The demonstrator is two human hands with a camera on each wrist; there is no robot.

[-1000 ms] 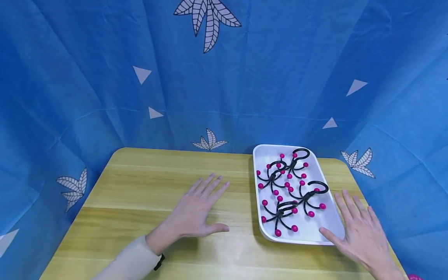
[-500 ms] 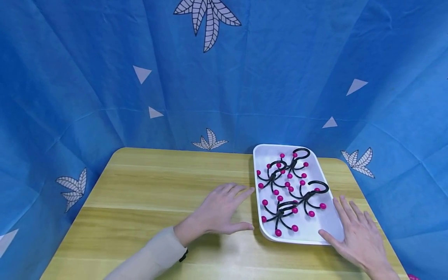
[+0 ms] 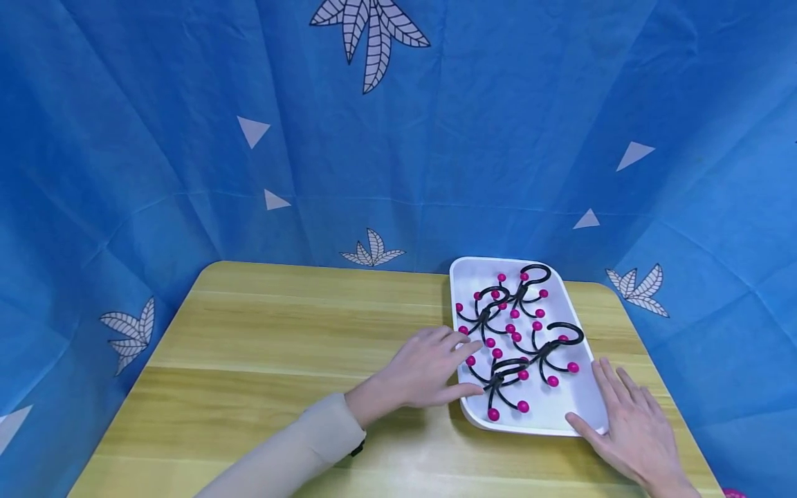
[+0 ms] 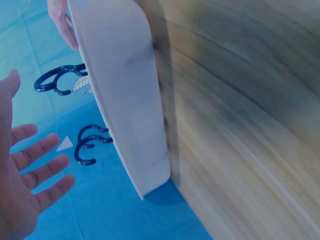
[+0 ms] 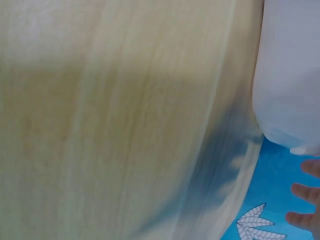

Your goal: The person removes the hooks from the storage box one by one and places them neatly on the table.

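A white rectangular tray [image 3: 560,408] stands on the table's right side. In it lie several black hook-handled pieces with curved prongs ending in pink balls; the nearest such piece [image 3: 498,379] is at the tray's front left. My left hand [image 3: 426,366] reaches over the left rim, fingers spread above that piece and holding nothing. In the left wrist view, the left hand [image 4: 32,175] is apart from the tray wall [image 4: 125,85], beyond which black hooks [image 4: 90,142] stick up. My right hand [image 3: 631,422] lies along the right rim near the front corner; whether it touches is unclear.
The wooden table [image 3: 280,332] extends left of the tray. A blue cloth [image 3: 498,138] with leaf and triangle prints hangs behind and beside it. A small pink item [image 3: 733,492] shows at the bottom right edge.
My left hand has moved right, from over the bare table to over the tray's left rim. The right hand has shifted slightly toward me along the tray. The tray and pieces look unmoved.
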